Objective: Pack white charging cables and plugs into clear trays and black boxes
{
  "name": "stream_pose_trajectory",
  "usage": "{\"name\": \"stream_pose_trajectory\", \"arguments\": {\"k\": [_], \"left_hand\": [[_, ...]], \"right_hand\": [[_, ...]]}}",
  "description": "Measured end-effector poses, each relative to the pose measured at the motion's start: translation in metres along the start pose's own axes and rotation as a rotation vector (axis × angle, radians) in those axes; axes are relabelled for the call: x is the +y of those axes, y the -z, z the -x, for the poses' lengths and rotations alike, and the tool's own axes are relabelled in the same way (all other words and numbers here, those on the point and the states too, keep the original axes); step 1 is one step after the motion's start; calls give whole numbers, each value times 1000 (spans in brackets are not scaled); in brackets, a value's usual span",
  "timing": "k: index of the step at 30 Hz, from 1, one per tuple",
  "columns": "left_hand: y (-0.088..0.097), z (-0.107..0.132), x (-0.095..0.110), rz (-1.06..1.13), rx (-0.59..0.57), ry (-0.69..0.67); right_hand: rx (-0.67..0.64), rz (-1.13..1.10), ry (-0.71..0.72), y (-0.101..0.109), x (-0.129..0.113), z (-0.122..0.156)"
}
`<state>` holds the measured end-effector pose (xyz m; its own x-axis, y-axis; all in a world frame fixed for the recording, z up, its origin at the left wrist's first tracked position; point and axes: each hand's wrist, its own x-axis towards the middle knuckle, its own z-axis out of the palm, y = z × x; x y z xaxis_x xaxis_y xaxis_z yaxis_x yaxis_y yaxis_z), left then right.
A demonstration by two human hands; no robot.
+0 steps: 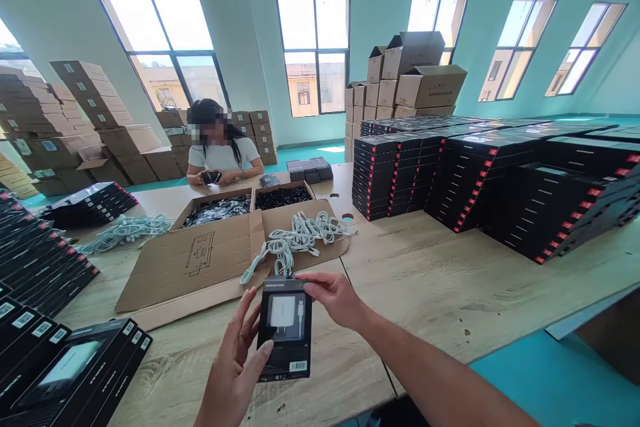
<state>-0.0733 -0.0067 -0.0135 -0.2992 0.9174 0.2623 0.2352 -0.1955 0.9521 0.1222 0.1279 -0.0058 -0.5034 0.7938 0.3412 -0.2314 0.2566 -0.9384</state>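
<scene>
I hold a small black retail box [285,330] upright in front of me, its window showing a white charger and cable. My left hand [235,363] grips its lower left edge, thumb on the front. My right hand [334,298] pinches its top right corner. Just beyond lies a heap of coiled white cables [295,240] on the flap of an open cardboard carton [200,260].
Stacks of black boxes [480,173] fill the wooden table [440,280] to the right; more lie at the left [65,367]. The open carton holds dark parts. A person [220,147] sits across the table handling a dark item. Brown cartons [415,77] are piled behind.
</scene>
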Motion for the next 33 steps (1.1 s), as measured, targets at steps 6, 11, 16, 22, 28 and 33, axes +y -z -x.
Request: {"name": "stream_pose_trajectory", "arguments": {"k": [6, 11, 16, 22, 28, 33], "left_hand": [[-24, 27, 4, -528, 78, -130], [-25, 39, -3, -759, 174, -314], [-35, 45, -1, -862, 172, -394], [-46, 61, -1, -1067, 288, -388], [24, 58, 14, -1160, 439, -449], [161, 44, 22, -1295, 630, -376]], "right_hand": [[158, -281, -235, 0, -6, -3], [177, -256, -233, -1, -13, 3], [182, -254, -240, 0, -14, 4], [123, -256, -272, -14, -14, 13], [-9, -241, -321, -28, -2, 20], [-38, -107, -392, -17, 28, 25]]}}
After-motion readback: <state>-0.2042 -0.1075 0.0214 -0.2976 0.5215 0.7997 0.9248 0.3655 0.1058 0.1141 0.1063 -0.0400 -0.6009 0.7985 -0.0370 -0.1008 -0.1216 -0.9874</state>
